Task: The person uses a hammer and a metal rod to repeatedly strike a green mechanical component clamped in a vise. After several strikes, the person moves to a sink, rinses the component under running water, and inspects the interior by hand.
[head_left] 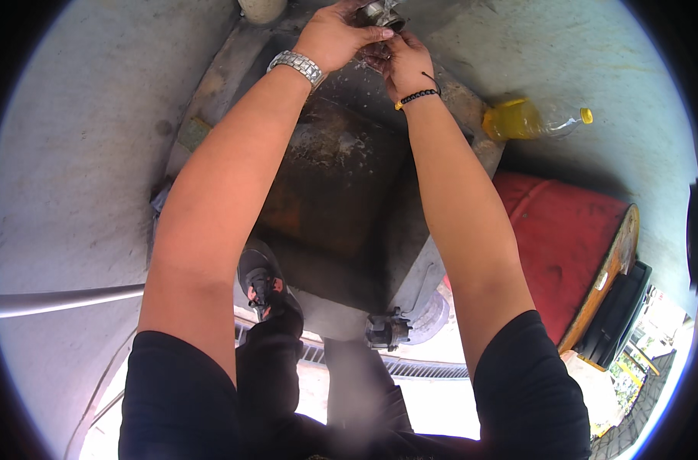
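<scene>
Both of my hands are raised at the top edge of the view, over the far end of a dark, wet, stained basin point(341, 192). Between them is a shiny round metal part point(383, 15), partly hidden by fingers. My left hand point(337, 38), below a silver wristwatch point(297, 65), closes on its left side with the thumb across the front. My right hand point(408, 67), below a black bead bracelet point(419, 96), grips it from below and the right. The fingers look dark and grimy. What exactly the part is I cannot tell.
A clear bottle point(517, 119) with yellow liquid and a yellow cap rests on the right ledge. Beyond it lies a red drum point(567, 241). A dark metal component point(387, 331) sits at the basin's near right corner. My shoe point(263, 284) is by the near left. Grey walls enclose both sides.
</scene>
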`<state>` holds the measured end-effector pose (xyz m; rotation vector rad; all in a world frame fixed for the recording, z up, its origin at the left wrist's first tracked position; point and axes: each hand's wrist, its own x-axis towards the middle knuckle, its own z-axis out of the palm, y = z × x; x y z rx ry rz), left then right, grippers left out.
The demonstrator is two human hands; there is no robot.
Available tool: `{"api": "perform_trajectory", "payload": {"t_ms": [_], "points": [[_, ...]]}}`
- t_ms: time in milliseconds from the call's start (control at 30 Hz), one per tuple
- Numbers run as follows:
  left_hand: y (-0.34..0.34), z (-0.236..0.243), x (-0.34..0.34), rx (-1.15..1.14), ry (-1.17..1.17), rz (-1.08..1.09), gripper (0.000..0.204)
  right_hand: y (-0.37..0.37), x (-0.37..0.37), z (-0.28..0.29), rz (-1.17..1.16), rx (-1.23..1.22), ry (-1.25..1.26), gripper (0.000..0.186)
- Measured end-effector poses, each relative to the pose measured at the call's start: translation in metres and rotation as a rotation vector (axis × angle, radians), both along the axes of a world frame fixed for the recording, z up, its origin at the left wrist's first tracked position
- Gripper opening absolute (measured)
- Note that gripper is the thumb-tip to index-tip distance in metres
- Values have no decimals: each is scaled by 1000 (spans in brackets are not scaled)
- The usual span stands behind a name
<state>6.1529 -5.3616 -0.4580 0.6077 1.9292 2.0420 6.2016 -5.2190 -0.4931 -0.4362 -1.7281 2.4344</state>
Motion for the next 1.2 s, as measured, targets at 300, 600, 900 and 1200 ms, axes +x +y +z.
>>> {"api": "perform_trajectory", "payload": {"t_ms": [300, 600, 900, 1200], "points": [[-4, -24, -9, -82, -4, 62, 48, 21, -33, -27, 255, 179, -198, 25], [-2, -33, -54, -915, 45, -111, 44, 5, -13, 3, 150, 1472, -22, 33], [9, -24, -22, -653, -470, -36, 41, 22, -18, 0, 227, 1392, -185, 31], [22, -31, -14, -251, -118, -68, 36, 20, 2, -1, 160, 290, -181, 24]]}}
